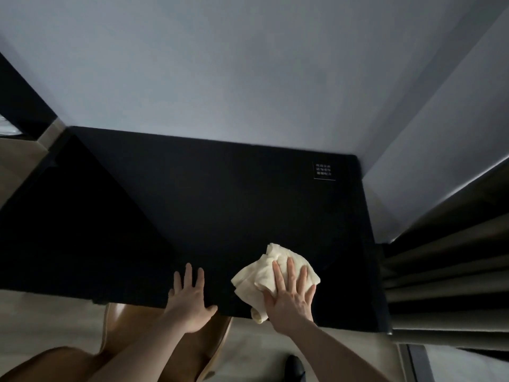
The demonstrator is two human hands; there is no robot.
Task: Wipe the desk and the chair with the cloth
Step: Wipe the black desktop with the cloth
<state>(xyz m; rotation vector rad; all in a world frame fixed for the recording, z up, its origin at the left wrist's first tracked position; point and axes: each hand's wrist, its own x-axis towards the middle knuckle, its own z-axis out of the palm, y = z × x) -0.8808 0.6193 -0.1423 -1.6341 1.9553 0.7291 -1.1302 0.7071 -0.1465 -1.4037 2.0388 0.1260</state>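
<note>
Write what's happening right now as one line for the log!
step: wiping desk | right hand: flat, pressing cloth on black desk near front edge | left hand: open, resting on desk edge | chair: not yet wiped

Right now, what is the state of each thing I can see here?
cloth: crumpled, lying on the desk near its front edge, under the right hand.
right hand: flat, fingers straight, pressing the cloth.
left hand: flat on the desk's front edge, holding nothing.
desk: black, bare except for a small label.
chair: brown, partly under the desk, untouched.
</note>
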